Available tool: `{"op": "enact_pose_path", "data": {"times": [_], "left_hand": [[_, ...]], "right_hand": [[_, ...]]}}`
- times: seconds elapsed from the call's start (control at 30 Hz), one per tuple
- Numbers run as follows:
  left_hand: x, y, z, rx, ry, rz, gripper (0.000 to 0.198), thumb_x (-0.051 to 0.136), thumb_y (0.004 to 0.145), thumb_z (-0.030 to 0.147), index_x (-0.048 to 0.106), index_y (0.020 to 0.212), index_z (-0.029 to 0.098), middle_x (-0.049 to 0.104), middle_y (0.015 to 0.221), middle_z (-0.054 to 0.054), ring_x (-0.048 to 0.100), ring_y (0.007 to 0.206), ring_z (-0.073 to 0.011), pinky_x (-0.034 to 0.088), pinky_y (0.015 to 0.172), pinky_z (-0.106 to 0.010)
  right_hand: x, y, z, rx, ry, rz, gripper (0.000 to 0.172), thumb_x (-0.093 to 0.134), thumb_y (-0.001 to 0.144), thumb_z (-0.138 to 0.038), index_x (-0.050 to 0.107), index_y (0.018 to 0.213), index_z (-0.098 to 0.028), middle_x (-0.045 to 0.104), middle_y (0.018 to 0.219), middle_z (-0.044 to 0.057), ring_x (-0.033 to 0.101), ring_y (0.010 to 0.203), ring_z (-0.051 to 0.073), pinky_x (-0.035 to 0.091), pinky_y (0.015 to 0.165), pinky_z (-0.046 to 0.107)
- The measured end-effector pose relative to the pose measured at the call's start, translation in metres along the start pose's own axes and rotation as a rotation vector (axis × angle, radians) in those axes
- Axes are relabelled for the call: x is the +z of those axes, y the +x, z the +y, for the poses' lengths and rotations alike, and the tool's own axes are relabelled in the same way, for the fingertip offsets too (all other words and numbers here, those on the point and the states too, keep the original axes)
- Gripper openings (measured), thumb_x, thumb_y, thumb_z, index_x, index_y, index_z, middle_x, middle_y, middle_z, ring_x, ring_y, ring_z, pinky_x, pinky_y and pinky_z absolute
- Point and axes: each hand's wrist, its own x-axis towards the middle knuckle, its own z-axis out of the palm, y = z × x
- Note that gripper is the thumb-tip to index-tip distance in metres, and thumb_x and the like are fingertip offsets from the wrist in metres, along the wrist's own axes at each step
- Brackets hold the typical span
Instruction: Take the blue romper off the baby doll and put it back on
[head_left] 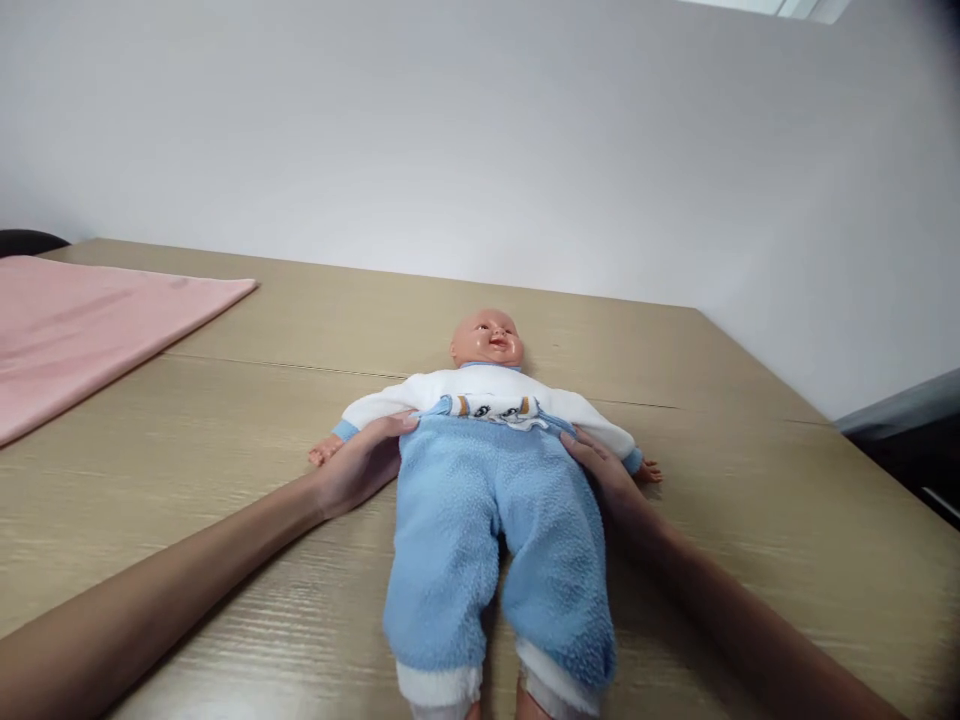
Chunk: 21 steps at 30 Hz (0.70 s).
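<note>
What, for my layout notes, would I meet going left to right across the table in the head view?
Pink cloth → left hand → doll → right hand.

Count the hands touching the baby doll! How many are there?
2. The left hand lies against the doll at its waist on one side, the right hand on the other side, both beside the blue trousers. No other hands show.
</note>
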Motion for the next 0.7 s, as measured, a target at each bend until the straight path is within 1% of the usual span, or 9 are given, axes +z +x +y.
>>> {"op": "enact_pose_path", "data": {"times": [0.07, 0.13, 0.2, 0.27, 0.33, 0.4, 0.47, 0.57, 0.7], "left_hand": [[-0.004, -0.004, 0.002, 0.014, 0.031, -0.063, 0.036, 0.074, 0.083, 0.045, 0.079, 0.106, 0.019, 0.080, 0.121, -0.012, 0.067, 0.124, -0.0392, 0.051, 0.104, -0.049], [-0.008, -0.008, 0.002, 0.037, 0.064, -0.081, 0.037, 0.074, 0.074, 0.034, 0.078, 0.108, 0.019, 0.080, 0.122, -0.010, 0.066, 0.123, -0.0381, 0.050, 0.104, -0.048], [-0.008, -0.013, 0.000, 0.045, 0.075, -0.063, 0.044, 0.072, 0.070, 0.025, 0.077, 0.113, 0.020, 0.079, 0.125, -0.008, 0.065, 0.126, -0.0363, 0.049, 0.108, -0.047], [-0.005, -0.017, -0.003, 0.034, 0.040, -0.018, 0.045, 0.071, 0.074, 0.021, 0.076, 0.119, 0.022, 0.078, 0.130, -0.007, 0.065, 0.129, -0.0334, 0.049, 0.110, -0.045], [0.002, -0.020, -0.006, 0.012, -0.038, 0.007, 0.044, 0.072, 0.086, 0.021, 0.073, 0.129, 0.025, 0.075, 0.137, -0.005, 0.065, 0.132, -0.0302, 0.050, 0.112, -0.043], [0.009, -0.023, -0.008, -0.018, -0.122, 0.000, 0.046, 0.072, 0.097, 0.026, 0.067, 0.142, 0.030, 0.073, 0.143, -0.005, 0.066, 0.134, -0.0280, 0.051, 0.115, -0.043], [0.014, -0.024, -0.011, -0.044, -0.178, -0.016, 0.051, 0.073, 0.102, 0.031, 0.061, 0.151, 0.034, 0.072, 0.146, -0.006, 0.067, 0.136, -0.0271, 0.052, 0.116, -0.043], [0.015, -0.021, -0.015, -0.032, -0.192, 0.037, 0.058, 0.079, 0.100, 0.033, 0.058, 0.154, 0.033, 0.074, 0.145, -0.007, 0.069, 0.136, -0.0269, 0.052, 0.119, -0.042], [0.014, -0.013, -0.020, 0.036, -0.183, 0.108, 0.059, 0.087, 0.094, 0.041, 0.065, 0.148, 0.029, 0.078, 0.139, -0.008, 0.070, 0.134, -0.0287, 0.052, 0.120, -0.040]], "right_hand": [[-0.006, 0.000, -0.001, -0.011, -0.044, -0.021, 0.042, 0.080, 0.081, -0.066, 0.080, 0.099, -0.028, 0.081, 0.114, 0.006, 0.069, 0.117, 0.035, 0.053, 0.113, 0.051], [-0.011, -0.002, 0.001, -0.050, -0.120, -0.041, 0.040, 0.081, 0.081, -0.065, 0.078, 0.095, -0.027, 0.078, 0.106, 0.005, 0.068, 0.111, 0.033, 0.053, 0.109, 0.049], [-0.014, -0.007, 0.005, -0.076, -0.167, -0.022, 0.042, 0.080, 0.084, -0.066, 0.076, 0.095, -0.027, 0.075, 0.100, 0.004, 0.067, 0.104, 0.030, 0.054, 0.104, 0.047], [-0.013, -0.012, 0.011, -0.056, -0.151, 0.007, 0.044, 0.076, 0.088, -0.069, 0.075, 0.101, -0.027, 0.073, 0.100, 0.003, 0.067, 0.101, 0.028, 0.054, 0.100, 0.044], [-0.008, -0.016, 0.016, -0.035, -0.106, 0.047, 0.049, 0.074, 0.089, -0.073, 0.074, 0.107, -0.027, 0.075, 0.106, 0.003, 0.068, 0.104, 0.029, 0.055, 0.099, 0.044], [-0.001, -0.018, 0.018, -0.036, -0.066, 0.078, 0.054, 0.071, 0.090, -0.077, 0.075, 0.113, -0.027, 0.078, 0.112, 0.005, 0.069, 0.112, 0.031, 0.056, 0.103, 0.045], [0.005, -0.017, 0.017, -0.039, -0.025, 0.078, 0.058, 0.070, 0.090, -0.078, 0.075, 0.118, -0.028, 0.080, 0.118, 0.007, 0.070, 0.120, 0.034, 0.057, 0.105, 0.047], [0.011, -0.015, 0.013, 0.026, 0.149, 0.034, 0.057, 0.074, 0.090, -0.074, 0.076, 0.124, -0.029, 0.081, 0.127, 0.007, 0.071, 0.127, 0.035, 0.057, 0.109, 0.048], [0.017, -0.014, 0.009, 0.106, 0.390, 0.020, 0.059, 0.086, 0.083, -0.068, 0.076, 0.128, -0.030, 0.081, 0.130, 0.004, 0.071, 0.129, 0.034, 0.056, 0.113, 0.047]]}}
